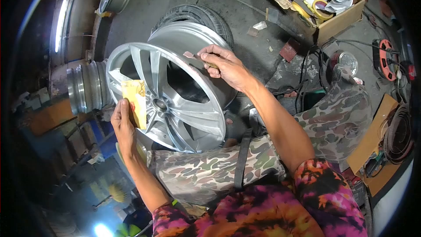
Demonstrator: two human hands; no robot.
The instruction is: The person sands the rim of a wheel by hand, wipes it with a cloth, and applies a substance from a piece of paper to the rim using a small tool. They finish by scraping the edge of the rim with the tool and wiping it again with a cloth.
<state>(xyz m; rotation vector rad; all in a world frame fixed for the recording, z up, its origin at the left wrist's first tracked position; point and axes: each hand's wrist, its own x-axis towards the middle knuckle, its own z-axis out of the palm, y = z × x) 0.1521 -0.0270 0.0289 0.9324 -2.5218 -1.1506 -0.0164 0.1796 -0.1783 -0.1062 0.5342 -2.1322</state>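
A silver alloy wheel rim (186,112) stands tilted before me, its spoked face toward my body. In my left hand (124,123), pinched between thumb and fingers, is a yellow card (137,105) with a small red smear, held in front of the spokes. My right hand (223,66) is closed around the handle of a small putty knife (199,58). Pinkish paste sits on the blade's tip, close over the rim's upper edge. Along that edge runs a thin pinkish patch. The wheel's lower edge is beside my camouflage-covered leg (210,169).
A tire (197,15) lies behind the wheel. At upper right, a cardboard box (340,24) holds tape rolls and scraps. Cables, an orange reel (386,59) and a round tin (346,63) are at right. More rims (87,87) stand at left.
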